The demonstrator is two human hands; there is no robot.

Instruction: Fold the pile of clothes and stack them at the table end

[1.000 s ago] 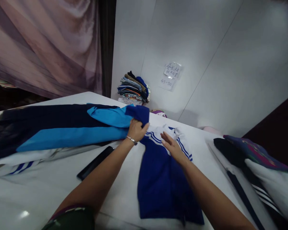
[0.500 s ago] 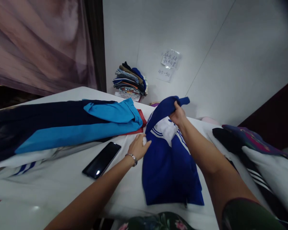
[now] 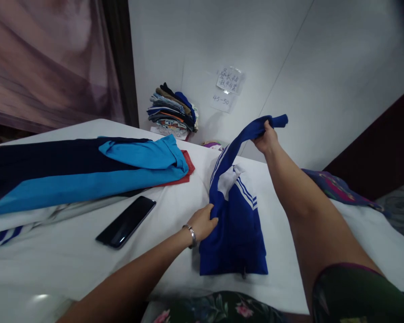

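A blue jacket (image 3: 235, 242) with white panels and blue-and-white stripes lies on the white-covered table, its hem toward me. My right hand (image 3: 266, 137) is closed around one of its sleeves (image 3: 237, 146) near the cuff, holding it up and stretched away from me. The cuff end sticks out to the right past my fingers. At the jacket's left edge, my left hand (image 3: 204, 220) pinches the fabric between thumb and fingers. A bracelet circles that wrist.
Left of the jacket lie a black phone (image 3: 126, 222) and a pile topped by a navy-and-light-blue garment (image 3: 87, 188). A stack of folded clothes (image 3: 173, 110) stands by the wall, near paper signs (image 3: 229, 80). More clothing (image 3: 340, 186) lies at the right.
My right hand has lifted the sleeve higher and farther right, pulling it straighter. My left hand has moved down the jacket's left edge and closed on it. The view has shifted slightly right.
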